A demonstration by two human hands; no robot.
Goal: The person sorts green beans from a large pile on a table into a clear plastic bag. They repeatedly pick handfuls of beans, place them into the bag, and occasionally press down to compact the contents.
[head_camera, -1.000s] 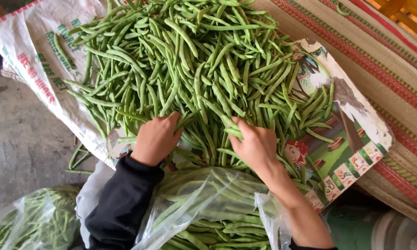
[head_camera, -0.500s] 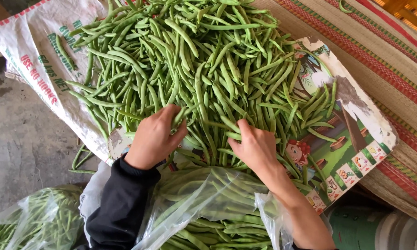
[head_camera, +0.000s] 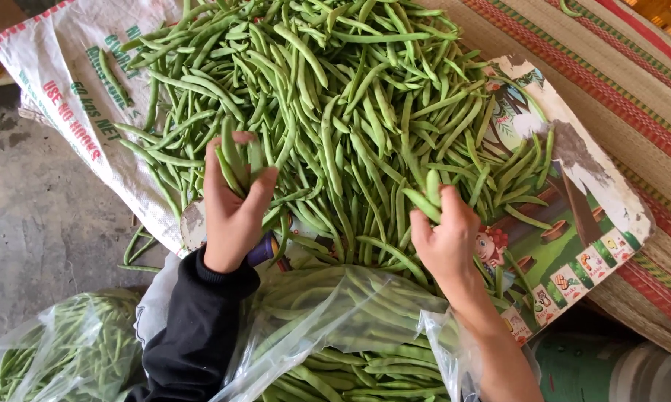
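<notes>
Left hand [head_camera: 233,205], sleeved in black, curls its fingers around a small bunch of green beans [head_camera: 239,160] at the near-left edge of the bean heap [head_camera: 335,97]. Right hand [head_camera: 447,238] pinches a few pods [head_camera: 428,197] at the heap's near-right edge. Just below the heap, between both wrists, a clear plastic bag [head_camera: 350,327] holds more beans.

Produce-sorting spot: heaped green beans [head_camera: 350,112] on sack [head_camera: 67,97], concrete floor [head_camera: 30,223]
</notes>
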